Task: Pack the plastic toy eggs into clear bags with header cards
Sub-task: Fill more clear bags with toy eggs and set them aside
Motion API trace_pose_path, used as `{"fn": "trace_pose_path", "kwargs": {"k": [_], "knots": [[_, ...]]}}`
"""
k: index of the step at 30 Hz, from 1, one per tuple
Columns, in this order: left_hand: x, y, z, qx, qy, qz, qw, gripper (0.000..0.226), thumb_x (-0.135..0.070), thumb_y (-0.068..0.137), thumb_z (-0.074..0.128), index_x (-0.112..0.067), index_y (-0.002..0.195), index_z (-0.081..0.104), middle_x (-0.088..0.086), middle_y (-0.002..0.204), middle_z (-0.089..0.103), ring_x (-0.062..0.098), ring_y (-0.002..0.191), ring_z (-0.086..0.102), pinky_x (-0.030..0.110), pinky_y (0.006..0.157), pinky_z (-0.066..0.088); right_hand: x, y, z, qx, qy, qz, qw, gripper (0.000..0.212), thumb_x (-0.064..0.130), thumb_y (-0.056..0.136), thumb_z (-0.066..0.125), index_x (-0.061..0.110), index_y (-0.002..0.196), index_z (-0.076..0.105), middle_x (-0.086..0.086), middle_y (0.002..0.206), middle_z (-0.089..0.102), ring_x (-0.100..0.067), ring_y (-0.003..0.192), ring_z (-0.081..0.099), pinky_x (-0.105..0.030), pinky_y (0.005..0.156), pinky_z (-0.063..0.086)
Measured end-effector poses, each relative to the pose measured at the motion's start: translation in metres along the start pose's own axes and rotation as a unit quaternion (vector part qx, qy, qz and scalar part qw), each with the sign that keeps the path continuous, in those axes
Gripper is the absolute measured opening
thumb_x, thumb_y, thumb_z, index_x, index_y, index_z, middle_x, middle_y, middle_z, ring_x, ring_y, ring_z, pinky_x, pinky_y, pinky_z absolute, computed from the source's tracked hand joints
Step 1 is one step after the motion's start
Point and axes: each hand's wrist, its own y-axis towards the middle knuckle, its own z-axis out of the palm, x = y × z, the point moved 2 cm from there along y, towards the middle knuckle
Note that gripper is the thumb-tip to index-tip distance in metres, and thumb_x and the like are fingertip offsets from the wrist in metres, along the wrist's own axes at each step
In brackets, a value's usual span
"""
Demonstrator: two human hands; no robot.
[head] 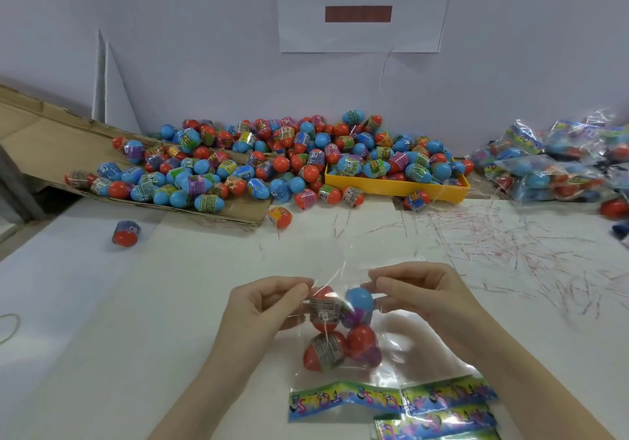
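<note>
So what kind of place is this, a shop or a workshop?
Probably a small packing workstation, not a shop: a heap of loose blue-and-orange plastic toy eggs against the wall, finished clear bags of eggs piled at right, and printed header cards waiting on the white table.

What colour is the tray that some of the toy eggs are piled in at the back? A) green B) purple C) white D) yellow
D: the shallow plastic tray at the back of the white table has bright yellow walls, with blue and red plastic toy eggs heaped in it.
</note>
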Motion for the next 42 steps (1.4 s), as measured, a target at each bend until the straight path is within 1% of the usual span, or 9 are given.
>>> {"fn": "trace_pose_path", "kwargs": {"k": [11,17,20,26,30,33,36,39,42], "knots": [[-0.007,0.001,-0.015,0.013,0.047,0.031,0.998,0.041,0.005,0.081,0.06,-0.026,0.059,0.075,0.0,0.066,0.073,0.007,0.056,0.067,0.014,0.051,0.051,0.002,-0.001,-0.001,-0.004,-0.076,-0.036,0.996,0.022,0.006,0.07,0.07,0.026,0.071,0.077,-0.008,0.069,0.072,-0.017,0.064,0.069,-0.017,0.059,0.052],[-0.011,0.003,-0.02,0.05,0.037,0.04,0.997,0.038,0.01,0.073,0.065,-0.024,0.06,0.075,0.005,0.065,0.073,0.013,0.056,0.069,0.016,0.052,0.053,0.005,-0.002,-0.003,-0.014,-0.038,-0.067,0.997,0.025,-0.004,0.065,0.07,0.02,0.067,0.077,-0.012,0.064,0.07,-0.017,0.058,0.068,-0.017,0.057,0.051],[-0.013,0.005,-0.023,0.073,0.038,0.052,0.995,0.023,-0.001,0.063,0.071,-0.023,0.062,0.077,0.008,0.066,0.073,0.016,0.058,0.07,0.017,0.052,0.053,0.007,-0.003,-0.001,0.0,-0.016,-0.07,0.997,0.017,0.006,0.057,0.072,0.018,0.068,0.077,-0.013,0.064,0.07,-0.018,0.057,0.067,-0.019,0.056,0.052],[-0.012,0.011,-0.028,0.118,0.042,0.042,0.991,0.016,-0.019,0.051,0.073,-0.024,0.065,0.077,0.007,0.066,0.073,0.019,0.059,0.071,0.018,0.051,0.053,0.002,0.0,-0.004,0.022,-0.038,-0.09,0.995,0.035,-0.017,0.068,0.063,0.015,0.064,0.076,-0.011,0.061,0.07,-0.016,0.055,0.066,-0.018,0.055,0.051],[-0.01,0.017,-0.029,0.14,0.065,0.025,0.988,0.019,-0.004,0.051,0.084,-0.019,0.059,0.076,0.008,0.062,0.072,0.018,0.056,0.07,0.018,0.049,0.052,0.002,0.0,-0.002,0.043,-0.057,-0.119,0.99,0.007,0.007,0.062,0.071,0.013,0.064,0.076,-0.008,0.062,0.07,-0.014,0.058,0.066,-0.017,0.058,0.051],[-0.006,0.02,-0.03,0.133,0.038,0.009,0.99,0.016,-0.007,0.052,0.075,-0.019,0.063,0.076,0.009,0.06,0.071,0.017,0.054,0.069,0.018,0.048,0.051,0.002,-0.002,-0.002,0.045,-0.087,-0.143,0.985,0.01,0.022,0.058,0.072,0.019,0.066,0.076,-0.008,0.065,0.071,-0.015,0.063,0.068,-0.019,0.062,0.053],[-0.003,0.021,-0.03,0.141,0.018,0.001,0.99,0.023,-0.009,0.052,0.075,-0.023,0.07,0.078,0.01,0.06,0.071,0.016,0.054,0.069,0.017,0.049,0.051,0.003,-0.003,-0.001,0.053,-0.093,-0.165,0.981,0.014,0.009,0.062,0.071,0.02,0.068,0.076,-0.005,0.066,0.072,-0.015,0.064,0.069,-0.019,0.063,0.054],[-0.002,0.021,-0.03,0.146,0.015,0.002,0.989,0.016,-0.015,0.045,0.076,-0.018,0.06,0.076,0.008,0.059,0.07,0.015,0.053,0.068,0.017,0.049,0.051,0.0,-0.001,-0.004,0.045,-0.136,-0.177,0.974,0.047,-0.019,0.067,0.065,0.027,0.065,0.076,0.0,0.066,0.072,-0.012,0.066,0.07,-0.016,0.063,0.053],[0.001,0.023,-0.031,0.14,0.009,-0.002,0.99,0.015,-0.021,0.039,0.073,-0.016,0.053,0.074,0.005,0.055,0.069,0.013,0.051,0.067,0.018,0.049,0.052,-0.001,-0.001,-0.004,0.042,-0.177,-0.19,0.965,0.055,-0.024,0.069,0.061,0.03,0.065,0.075,0.004,0.067,0.072,-0.011,0.068,0.07,-0.015,0.066,0.052]]}}
